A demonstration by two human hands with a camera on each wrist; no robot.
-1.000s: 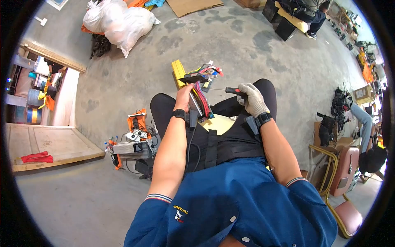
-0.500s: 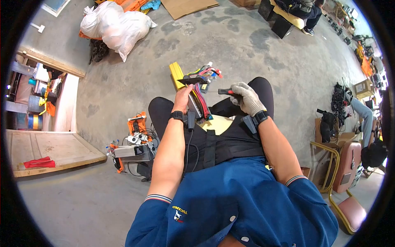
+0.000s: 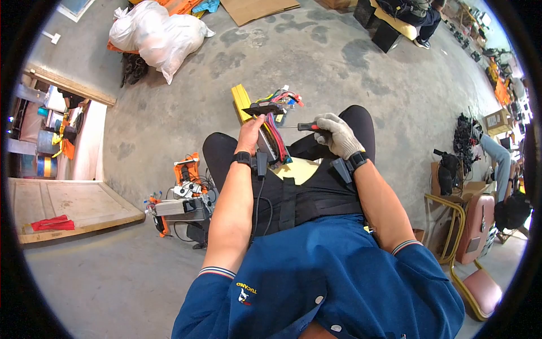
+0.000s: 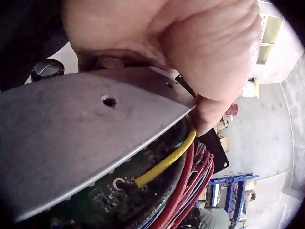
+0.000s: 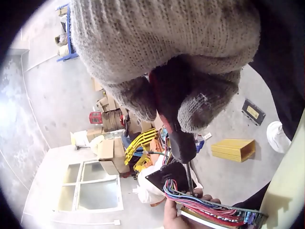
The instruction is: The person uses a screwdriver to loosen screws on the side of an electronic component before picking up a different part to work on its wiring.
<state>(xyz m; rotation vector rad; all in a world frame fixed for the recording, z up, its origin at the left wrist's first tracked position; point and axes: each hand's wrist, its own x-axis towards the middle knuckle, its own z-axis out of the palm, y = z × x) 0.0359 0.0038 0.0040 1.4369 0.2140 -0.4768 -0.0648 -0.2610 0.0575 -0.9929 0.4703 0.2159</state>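
1. Seemingly mid-job: the left hand point(image 3: 252, 129) grips the opened controller point(image 3: 270, 141) above the lap, its wire bundle point(image 3: 276, 133) exposed and its metal plate point(image 4: 71, 129) not yet off.
2. At 3 o'clock of it, the gloved right hand point(image 3: 337, 135) has its fingers wrapped round a screwdriver point(image 3: 302, 126), tip toward the controller.
3. At 11 o'clock, a white sack point(image 3: 158, 37) lies bulging on the floor, contents hidden.

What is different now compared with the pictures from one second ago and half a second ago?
Very little. The gloved right hand with the screwdriver drew slightly nearer to the controller, the shaft staying aimed at its wires. The left hand grips the controller as before. The view shifted a little; the person remains seated.
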